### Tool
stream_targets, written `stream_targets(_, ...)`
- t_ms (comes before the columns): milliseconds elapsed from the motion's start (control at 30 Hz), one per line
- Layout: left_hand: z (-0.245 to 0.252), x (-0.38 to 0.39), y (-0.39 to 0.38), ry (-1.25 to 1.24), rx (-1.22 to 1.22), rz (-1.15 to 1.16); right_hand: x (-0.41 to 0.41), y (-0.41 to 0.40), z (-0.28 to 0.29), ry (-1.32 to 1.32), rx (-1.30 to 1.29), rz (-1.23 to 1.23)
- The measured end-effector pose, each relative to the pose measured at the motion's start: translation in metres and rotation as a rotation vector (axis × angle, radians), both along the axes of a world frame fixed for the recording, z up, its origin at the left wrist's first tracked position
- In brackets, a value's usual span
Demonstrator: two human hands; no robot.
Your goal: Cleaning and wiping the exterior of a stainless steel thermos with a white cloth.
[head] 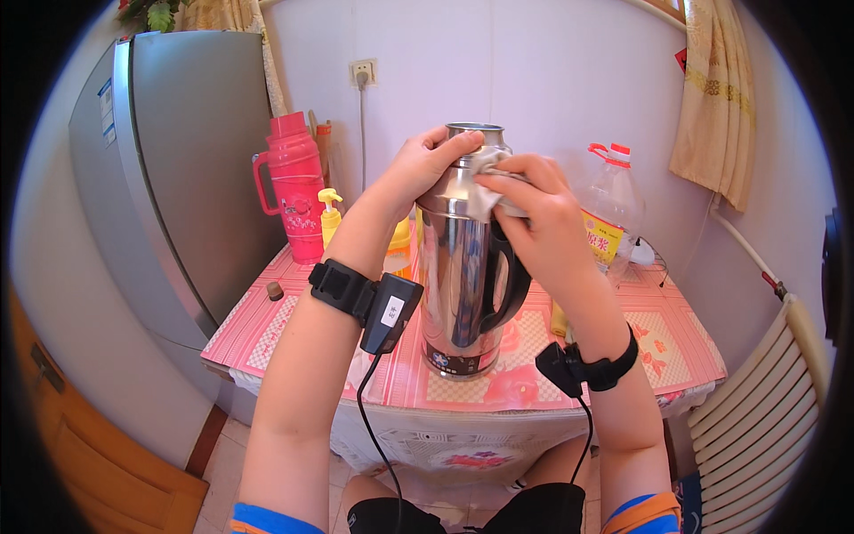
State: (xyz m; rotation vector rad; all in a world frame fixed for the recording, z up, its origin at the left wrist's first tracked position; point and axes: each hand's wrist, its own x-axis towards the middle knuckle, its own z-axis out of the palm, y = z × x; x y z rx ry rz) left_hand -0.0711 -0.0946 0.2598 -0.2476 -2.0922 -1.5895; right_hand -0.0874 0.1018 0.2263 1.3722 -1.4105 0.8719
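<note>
A shiny stainless-steel thermos flask (pixel 454 280) with a black side handle (pixel 514 287) stands upright on the table, its mouth uncovered. My left hand (pixel 427 163) grips the flask's neck from the left, thumb across the front. In my right hand (pixel 540 200) is a crumpled pale cloth (pixel 487 190), pressed against the flask's shoulder just below the neck. The cloth and fingers hide part of the shoulder and the handle's upper end.
On the pink patterned tablecloth (pixel 520 387) stand a pink thermos (pixel 297 193), a yellow pump bottle (pixel 329 220) and a large clear plastic jug (pixel 614 193). A small brown cap (pixel 274 290) lies at left. A refrigerator (pixel 200 153) and a radiator (pixel 760 414) flank the table. Cables hang from both wrist devices.
</note>
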Motion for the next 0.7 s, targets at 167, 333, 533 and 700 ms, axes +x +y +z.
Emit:
stream_targets(167, 0.004, 0.016, 0.009, 0.008, 0.021, 0.007, 0.020, -0.015, 0.007, 0.059, 0.093, -0.139)
stream_targets(333, 0.002, 0.007, 0.006, 0.026, 0.002, 0.001, -0.001, 0.016, 0.001, -0.011, 0.089, -0.054)
stream_targets(533, 0.004, 0.016, 0.013, 0.004, 0.020, 0.015, 0.008, 0.003, 0.004, 0.019, 0.087, -0.127)
stream_targets(700, 0.007, 0.022, 0.014, -0.011, 0.002, 0.019, 0.011, -0.010, 0.006, 0.091, 0.121, -0.079)
